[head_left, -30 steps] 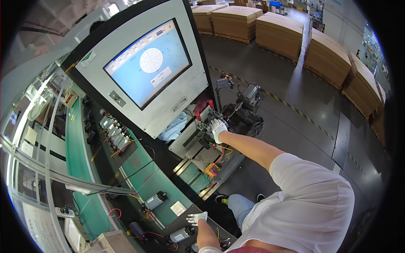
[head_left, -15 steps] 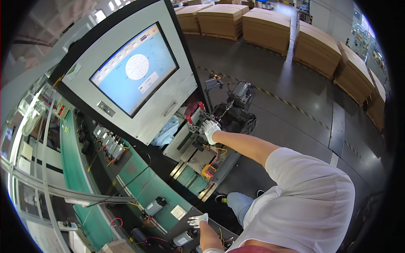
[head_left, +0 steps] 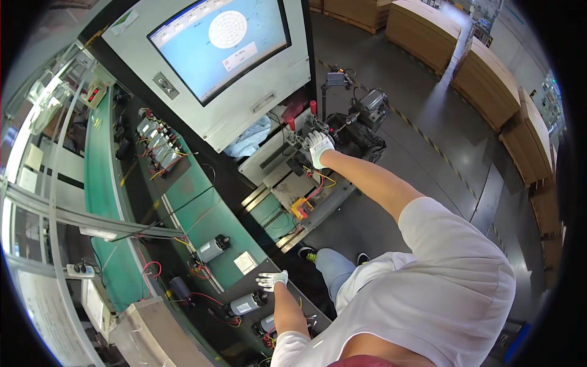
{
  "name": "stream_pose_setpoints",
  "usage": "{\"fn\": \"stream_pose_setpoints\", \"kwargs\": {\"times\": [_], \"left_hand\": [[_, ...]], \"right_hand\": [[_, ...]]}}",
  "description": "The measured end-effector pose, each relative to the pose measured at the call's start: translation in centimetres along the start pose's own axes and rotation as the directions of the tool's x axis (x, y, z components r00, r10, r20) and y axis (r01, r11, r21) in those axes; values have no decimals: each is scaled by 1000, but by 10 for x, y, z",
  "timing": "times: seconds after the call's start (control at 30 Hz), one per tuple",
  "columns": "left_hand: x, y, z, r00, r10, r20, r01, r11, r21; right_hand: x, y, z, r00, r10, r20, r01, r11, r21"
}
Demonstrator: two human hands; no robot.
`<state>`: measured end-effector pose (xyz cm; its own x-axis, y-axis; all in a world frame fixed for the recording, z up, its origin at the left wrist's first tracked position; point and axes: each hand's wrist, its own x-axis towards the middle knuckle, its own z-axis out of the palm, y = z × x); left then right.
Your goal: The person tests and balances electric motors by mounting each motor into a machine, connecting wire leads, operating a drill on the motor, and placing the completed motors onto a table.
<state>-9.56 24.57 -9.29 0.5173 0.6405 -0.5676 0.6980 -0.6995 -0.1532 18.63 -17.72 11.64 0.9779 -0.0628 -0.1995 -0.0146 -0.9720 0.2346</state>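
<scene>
My right hand (head_left: 318, 148), in a white glove, lies on a metal test fixture (head_left: 292, 145) beside two red-handled clamps (head_left: 291, 124). Its fingers curl over a small part there, which the glove hides. My left hand (head_left: 273, 281), gloved too, is held out with fingers apart and nothing in them. It hovers over or rests on the dark edge of the bench; I cannot tell which. Close to it are a silver cylindrical motor (head_left: 246, 304) with wires and a white square block (head_left: 246, 263). An orange-yellow wired connector (head_left: 301, 208) sits nearer me on the fixture.
A cabinet with a lit screen (head_left: 223, 46) stands behind the fixture. A blue cloth (head_left: 249, 137) is tucked below it. Several motors (head_left: 160, 147) lie along the green conveyor (head_left: 104, 183) at left. A larger motor (head_left: 372, 104) is mounted to the right; cartons (head_left: 422, 33) stand beyond.
The view has tipped downward, so the scene sits higher in the picture. The small box on the screen now shows a red mark. Both hands stay at about the same places.
</scene>
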Motion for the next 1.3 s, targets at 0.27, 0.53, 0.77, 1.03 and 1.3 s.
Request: {"fn": "stream_pose_setpoints", "kwargs": {"times": [0.27, 0.53, 0.77, 1.03, 1.3], "left_hand": [[0, 8, 8, 999, 15, -44, -17, 999, -47], [10, 0, 18, 997, -27, -74, 28, 999, 16], [3, 0, 13, 1000, -13, -26, 12, 1000, -19], [11, 5, 20, 995, -28, -95, 30, 999, 21], [6, 3, 17, 996, -3, -85, -1, 999, -41]], "right_hand": [[-4, 3, 3, 999, 29, -31, -29, 1000, -7], [-3, -3, 1, 999, 21, -29, -22, 1000, -16], [-8, 1, -2, 1000, -12, 23, 10, 998, 63], [-5, 3, -6, 1000, -1, 1, 1, 999, 52], [-6, 1, -6, 1000, -1, -11, 2, 998, 62]]}}
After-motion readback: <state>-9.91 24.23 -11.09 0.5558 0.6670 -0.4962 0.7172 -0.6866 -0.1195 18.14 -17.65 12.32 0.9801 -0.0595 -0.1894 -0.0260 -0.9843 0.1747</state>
